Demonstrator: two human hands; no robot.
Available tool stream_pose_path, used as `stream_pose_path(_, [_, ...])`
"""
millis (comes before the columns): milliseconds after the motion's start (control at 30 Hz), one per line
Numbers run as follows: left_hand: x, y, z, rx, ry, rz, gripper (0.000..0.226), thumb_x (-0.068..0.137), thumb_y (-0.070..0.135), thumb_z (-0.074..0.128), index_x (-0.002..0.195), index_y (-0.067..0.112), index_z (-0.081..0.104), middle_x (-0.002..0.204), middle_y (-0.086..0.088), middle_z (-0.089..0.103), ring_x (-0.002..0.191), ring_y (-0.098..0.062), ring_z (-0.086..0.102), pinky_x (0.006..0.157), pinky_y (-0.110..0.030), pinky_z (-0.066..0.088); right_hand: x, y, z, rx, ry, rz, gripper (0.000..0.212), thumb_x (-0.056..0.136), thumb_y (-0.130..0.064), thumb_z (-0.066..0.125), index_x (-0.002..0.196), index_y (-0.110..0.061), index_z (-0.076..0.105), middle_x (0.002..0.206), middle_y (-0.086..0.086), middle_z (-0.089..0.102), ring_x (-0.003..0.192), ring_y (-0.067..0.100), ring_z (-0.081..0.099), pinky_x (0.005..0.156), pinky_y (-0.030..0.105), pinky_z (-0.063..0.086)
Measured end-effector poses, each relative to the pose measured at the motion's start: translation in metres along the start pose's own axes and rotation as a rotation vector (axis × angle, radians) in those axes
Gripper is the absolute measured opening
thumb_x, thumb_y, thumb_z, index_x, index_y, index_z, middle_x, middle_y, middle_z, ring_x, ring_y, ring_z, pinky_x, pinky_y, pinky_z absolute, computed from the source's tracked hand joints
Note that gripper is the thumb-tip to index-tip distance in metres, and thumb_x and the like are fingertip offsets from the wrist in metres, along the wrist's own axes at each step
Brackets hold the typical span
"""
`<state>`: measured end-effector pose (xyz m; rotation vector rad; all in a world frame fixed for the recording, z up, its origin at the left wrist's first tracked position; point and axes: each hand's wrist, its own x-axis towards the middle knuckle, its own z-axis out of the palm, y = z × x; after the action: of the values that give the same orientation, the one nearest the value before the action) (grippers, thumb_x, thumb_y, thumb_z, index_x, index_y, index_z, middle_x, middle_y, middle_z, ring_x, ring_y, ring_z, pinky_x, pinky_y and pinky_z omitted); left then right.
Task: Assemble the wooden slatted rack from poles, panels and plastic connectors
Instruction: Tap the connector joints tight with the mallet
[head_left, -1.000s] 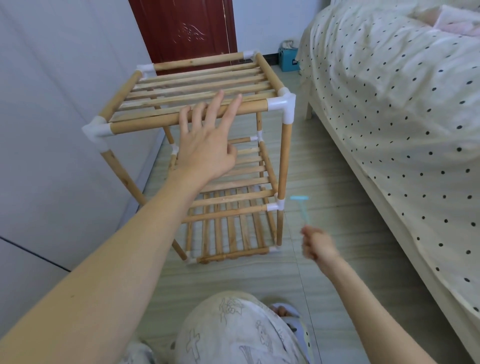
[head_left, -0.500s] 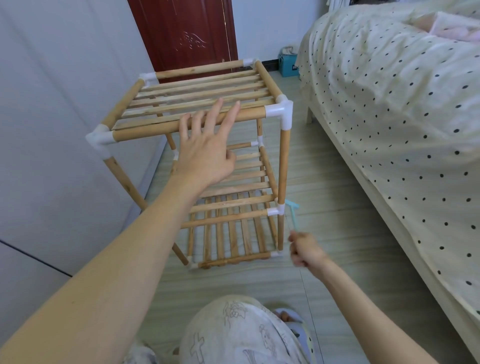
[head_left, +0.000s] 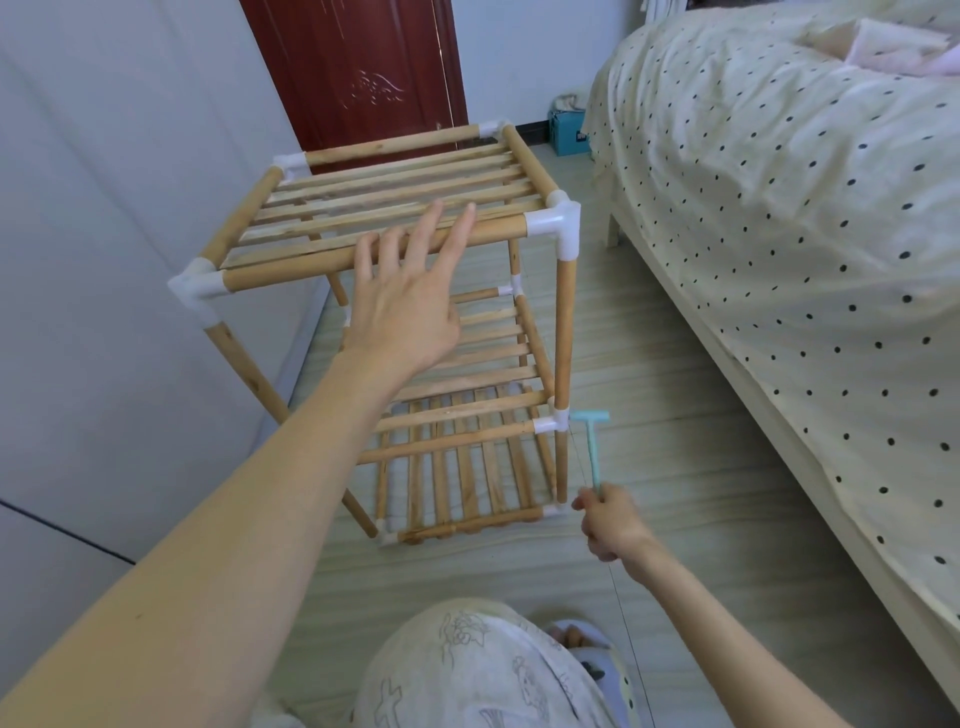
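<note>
The wooden slatted rack stands upright on the floor with three slatted tiers joined by white plastic connectors. My left hand is stretched out flat, its straight fingertips over the top tier's front pole. My right hand grips the handle of a small light-blue plastic hammer. The hammer's head sits right beside the white connector at the middle tier's front right corner.
A bed with a dotted cover runs along the right. A white wall is close on the left of the rack, a dark red door behind it. A small teal box sits by the far wall. My knee is at the bottom.
My right hand has swung the blue hammer leftward to the middle tier's front right connector. My left hand stays flat over the top front pole.
</note>
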<state>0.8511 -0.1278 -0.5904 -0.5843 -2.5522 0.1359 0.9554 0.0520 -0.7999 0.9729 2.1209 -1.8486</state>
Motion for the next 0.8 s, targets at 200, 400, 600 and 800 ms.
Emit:
stream_pose_path(200, [0.012, 0.035, -0.016, 0.067, -0.082, -0.097, 0.094, 0.082, 0.012, 0.055, 0.148, 0.032, -0.009, 0.157, -0.003, 0.012, 0.127, -0.029, 0.030, 0.108, -0.043, 0.020, 0.002, 0.000, -0.022, 0.135, 0.152, 0.046, 0.021, 0.100, -0.014, 0.033, 0.095, -0.006, 0.052, 0.056, 0.002, 0.036, 0.044, 0.014, 0.031, 0.033, 0.021, 0.024])
stream_pose_path(400, [0.049, 0.065, -0.035, -0.130, -0.208, -0.053, 0.070, 0.092, 0.012, 0.044, 0.151, 0.020, 0.007, 0.156, 0.002, 0.021, 0.129, -0.024, 0.036, 0.105, -0.042, 0.028, 0.001, -0.011, -0.014, 0.280, 0.178, 0.036, 0.030, 0.101, -0.020, 0.027, 0.090, -0.007, 0.052, 0.052, 0.001, 0.033, 0.039, 0.012, 0.027, 0.032, 0.017, 0.020])
stream_pose_path(600, [0.038, 0.026, -0.035, -0.231, -0.314, 0.022, 0.057, 0.102, 0.018, 0.029, 0.151, 0.024, 0.001, 0.158, 0.006, 0.010, 0.137, -0.023, 0.029, 0.109, -0.045, 0.032, 0.021, -0.036, -0.018, 0.503, 0.142, -0.015, 0.026, 0.099, -0.009, 0.024, 0.082, -0.011, 0.043, 0.053, 0.001, 0.028, 0.027, 0.004, 0.025, 0.030, 0.013, 0.018])
stream_pose_path(800, [0.047, 0.037, -0.030, -0.181, -0.275, -0.019, 0.068, 0.095, 0.007, 0.037, 0.151, 0.023, 0.001, 0.157, 0.004, 0.014, 0.130, -0.023, 0.038, 0.095, -0.038, 0.041, 0.056, -0.061, 0.008, 0.860, 0.408, 0.063, 0.026, 0.102, -0.013, 0.022, 0.081, -0.015, 0.037, 0.058, 0.004, 0.035, 0.042, 0.012, 0.036, 0.028, 0.016, 0.026])
